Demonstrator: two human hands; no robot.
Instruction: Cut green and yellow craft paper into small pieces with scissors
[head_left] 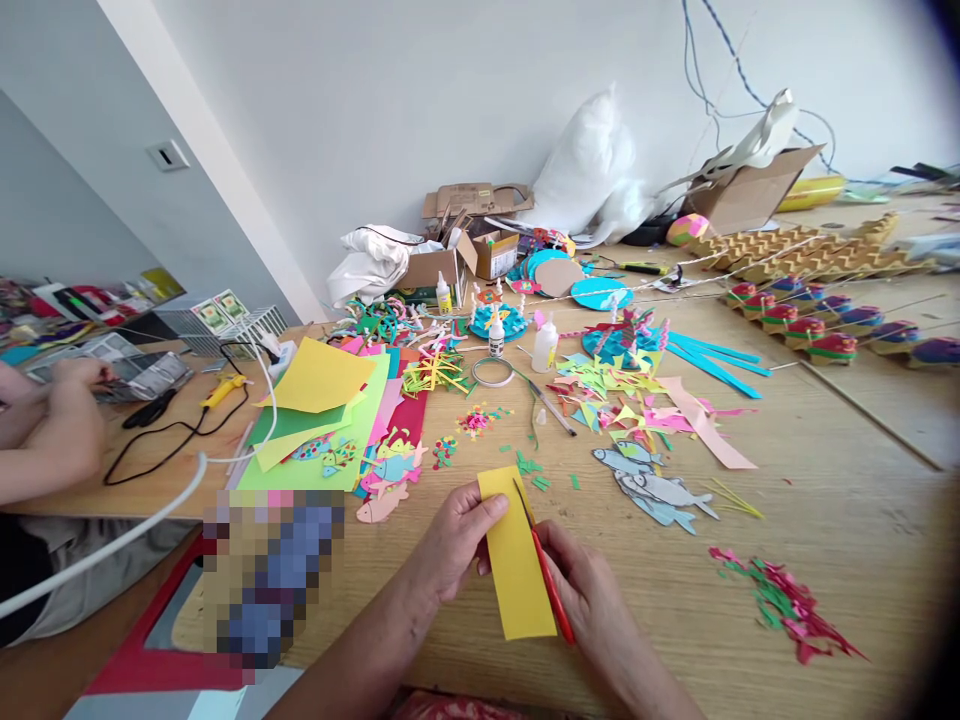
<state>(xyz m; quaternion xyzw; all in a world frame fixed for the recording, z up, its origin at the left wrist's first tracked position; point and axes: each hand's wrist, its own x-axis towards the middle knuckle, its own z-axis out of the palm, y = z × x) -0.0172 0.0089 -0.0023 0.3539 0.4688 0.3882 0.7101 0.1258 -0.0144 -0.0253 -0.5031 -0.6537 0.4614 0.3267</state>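
My left hand (pixel 461 535) pinches the upper left edge of a yellow paper strip (pixel 517 575), thumb on top. Red-handled scissors (pixel 553 590) are in my right hand (pixel 581 580), their blades lying along the strip's upper right side. Whether the blades are open or closed on the paper is hard to make out. Just beyond the strip lie small green paper snippets (pixel 534 468). To the right rest grey-blue paper fish (pixel 656 490), and on the left are pink, yellow and blue paper fish (pixel 394 470).
Coloured paper sheets (pixel 319 375) are stacked at left. Glue bottles (pixel 546 345), tape (pixel 493 373) and paper scraps (pixel 607 395) spread across the middle. Red and green shreds (pixel 784 600) lie at right, egg cartons (pixel 795 250) behind. Another person's arm (pixel 52 430) rests at far left.
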